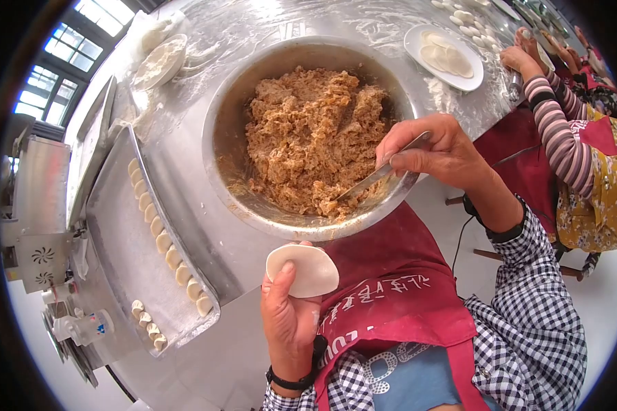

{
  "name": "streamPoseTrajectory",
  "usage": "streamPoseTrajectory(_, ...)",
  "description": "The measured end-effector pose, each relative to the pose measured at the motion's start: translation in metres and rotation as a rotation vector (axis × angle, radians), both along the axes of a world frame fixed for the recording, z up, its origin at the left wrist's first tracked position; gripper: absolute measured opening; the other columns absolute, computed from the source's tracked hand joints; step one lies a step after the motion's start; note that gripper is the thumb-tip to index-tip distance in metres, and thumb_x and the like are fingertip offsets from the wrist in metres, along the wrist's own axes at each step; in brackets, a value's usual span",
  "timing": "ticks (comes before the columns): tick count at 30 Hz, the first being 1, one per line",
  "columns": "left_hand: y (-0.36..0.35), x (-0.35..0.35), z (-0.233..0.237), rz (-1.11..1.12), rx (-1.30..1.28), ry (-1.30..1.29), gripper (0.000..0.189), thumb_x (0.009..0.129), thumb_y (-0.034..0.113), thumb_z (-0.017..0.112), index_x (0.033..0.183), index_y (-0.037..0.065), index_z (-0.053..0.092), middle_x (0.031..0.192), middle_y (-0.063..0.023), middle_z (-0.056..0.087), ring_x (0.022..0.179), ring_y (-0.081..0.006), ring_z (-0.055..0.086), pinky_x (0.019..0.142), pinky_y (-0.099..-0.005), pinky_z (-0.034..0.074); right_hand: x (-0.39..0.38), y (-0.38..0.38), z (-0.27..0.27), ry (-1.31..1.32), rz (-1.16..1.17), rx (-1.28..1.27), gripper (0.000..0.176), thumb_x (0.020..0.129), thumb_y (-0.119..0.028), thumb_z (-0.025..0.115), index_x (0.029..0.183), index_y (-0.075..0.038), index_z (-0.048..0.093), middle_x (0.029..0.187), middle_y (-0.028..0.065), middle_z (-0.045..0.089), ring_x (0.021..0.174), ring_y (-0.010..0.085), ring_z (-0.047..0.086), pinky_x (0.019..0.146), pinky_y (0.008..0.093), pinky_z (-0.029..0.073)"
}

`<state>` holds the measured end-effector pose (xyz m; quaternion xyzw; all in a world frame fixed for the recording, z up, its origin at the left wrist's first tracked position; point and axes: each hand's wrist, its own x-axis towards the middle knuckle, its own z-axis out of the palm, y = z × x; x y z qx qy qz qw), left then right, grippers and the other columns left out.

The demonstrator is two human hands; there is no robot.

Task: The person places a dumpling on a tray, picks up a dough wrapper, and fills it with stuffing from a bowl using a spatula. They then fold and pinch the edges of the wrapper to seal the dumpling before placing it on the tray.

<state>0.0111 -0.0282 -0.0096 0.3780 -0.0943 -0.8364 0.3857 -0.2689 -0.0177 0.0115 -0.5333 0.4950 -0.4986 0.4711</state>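
Observation:
A round, flat dumpling wrapper [308, 268] lies across the fingers of my left hand [288, 318], with the thumb pressed on its face. My right hand [439, 152] grips the handle of a thin metal spatula [373, 181], whose far end is in the filling near the bowl's front edge. Brown minced filling [308, 130] is heaped in the large metal bowl [219, 113]. The wrapper is held in front of the bowl, apart from it.
To the left, a metal tray [116, 267] carries a row of folded dumplings [156, 226] and several smaller ones [144, 318]. A plate [418, 51] of wrappers [445, 53] stands at the back right. A flour bowl [159, 63] is back left. At right, a co-worker's hands [521, 58] work over the table.

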Motion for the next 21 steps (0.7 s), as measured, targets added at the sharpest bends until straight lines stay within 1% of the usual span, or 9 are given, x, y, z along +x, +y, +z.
streamPoseTrajectory(5,0.0,0.0,-0.001,-0.007,0.002,-0.001,0.038,0.084,0.006,0.056,0.119,0.001,0.043,0.113,-0.0126,0.054,0.105,-0.0273,0.054,0.086,-0.0428,0.05,0.002,0.003,0.007,-0.05,-0.025,0.039,0.01,0.083,-0.005,0.062,0.091,0.001,0.064,0.078,0.0053,0.066,0.067,0.0074,0.06,0.062,0.0203,0.05)
streamPoseTrajectory(8,-0.001,0.001,-0.003,-0.025,0.002,0.012,0.038,0.084,0.007,0.056,0.119,0.001,0.043,0.113,-0.0127,0.054,0.105,-0.0272,0.054,0.086,-0.0427,0.05,0.005,0.004,0.007,-0.059,-0.083,0.066,0.01,0.084,-0.007,0.062,0.09,0.001,0.064,0.078,0.0067,0.066,0.065,0.0087,0.061,0.06,0.021,0.051)
streamPoseTrajectory(10,-0.001,0.0,-0.003,-0.022,-0.008,0.003,0.038,0.084,0.007,0.056,0.119,0.001,0.042,0.112,-0.0129,0.054,0.104,-0.027,0.054,0.086,-0.0423,0.05,0.005,0.003,0.002,-0.146,-0.143,0.034,0.011,0.085,-0.009,0.062,0.089,0.001,0.064,0.079,0.0076,0.066,0.064,0.0092,0.061,0.059,0.0212,0.05)
streamPoseTrajectory(11,-0.001,0.001,-0.003,-0.02,-0.008,0.002,0.038,0.084,0.007,0.056,0.119,0.001,0.042,0.112,-0.0129,0.054,0.104,-0.027,0.054,0.086,-0.0423,0.05,0.005,0.002,0.0,-0.147,-0.141,0.034,0.011,0.085,-0.009,0.062,0.089,0.001,0.064,0.079,0.0076,0.066,0.064,0.0092,0.061,0.059,0.0212,0.05)
streamPoseTrajectory(13,-0.001,0.001,-0.004,-0.019,-0.006,0.013,0.038,0.084,0.007,0.057,0.119,0.001,0.043,0.112,-0.0131,0.054,0.104,-0.0271,0.054,0.087,-0.0424,0.05,0.004,0.0,-0.003,-0.126,-0.194,-0.048,0.011,0.087,-0.009,0.056,0.089,0.0,0.063,0.087,0.0103,0.066,0.071,0.0112,0.061,0.059,0.0221,0.05)
streamPoseTrajectory(17,0.0,0.001,-0.004,-0.008,0.0,0.005,0.038,0.084,0.007,0.056,0.119,0.001,0.043,0.112,-0.0134,0.054,0.104,-0.0273,0.054,0.087,-0.0427,0.049,0.007,-0.005,-0.003,-0.075,-0.179,-0.098,0.01,0.086,-0.007,0.057,0.09,0.001,0.063,0.088,0.0105,0.065,0.076,0.0126,0.062,0.063,0.0228,0.051)
streamPoseTrajectory(19,0.0,0.001,-0.004,-0.01,0.007,0.003,0.037,0.084,0.007,0.056,0.118,0.001,0.043,0.112,-0.0135,0.054,0.105,-0.0276,0.054,0.087,-0.0429,0.049,0.013,-0.01,-0.007,-0.104,-0.099,-0.195,0.009,0.086,-0.005,0.059,0.092,0.001,0.063,0.082,0.0057,0.065,0.068,0.0071,0.058,0.061,0.0199,0.049)
streamPoseTrajectory(20,0.0,0.001,-0.004,-0.007,0.008,0.002,0.037,0.084,0.007,0.056,0.118,0.001,0.043,0.112,-0.0135,0.054,0.105,-0.0276,0.054,0.087,-0.0429,0.049,0.015,-0.011,-0.007,-0.106,-0.097,-0.194,0.009,0.086,-0.005,0.059,0.092,0.001,0.063,0.082,0.0057,0.065,0.068,0.0071,0.058,0.061,0.0199,0.049)
streamPoseTrajectory(21,0.0,0.001,-0.004,-0.017,0.002,0.003,0.037,0.084,0.007,0.056,0.118,0.001,0.043,0.112,-0.0135,0.054,0.105,-0.0277,0.054,0.087,-0.0431,0.049,0.015,-0.012,-0.007,-0.067,-0.048,-0.192,0.009,0.085,-0.004,0.06,0.092,0.001,0.063,0.083,0.0053,0.065,0.068,0.0067,0.058,0.061,0.0196,0.048)
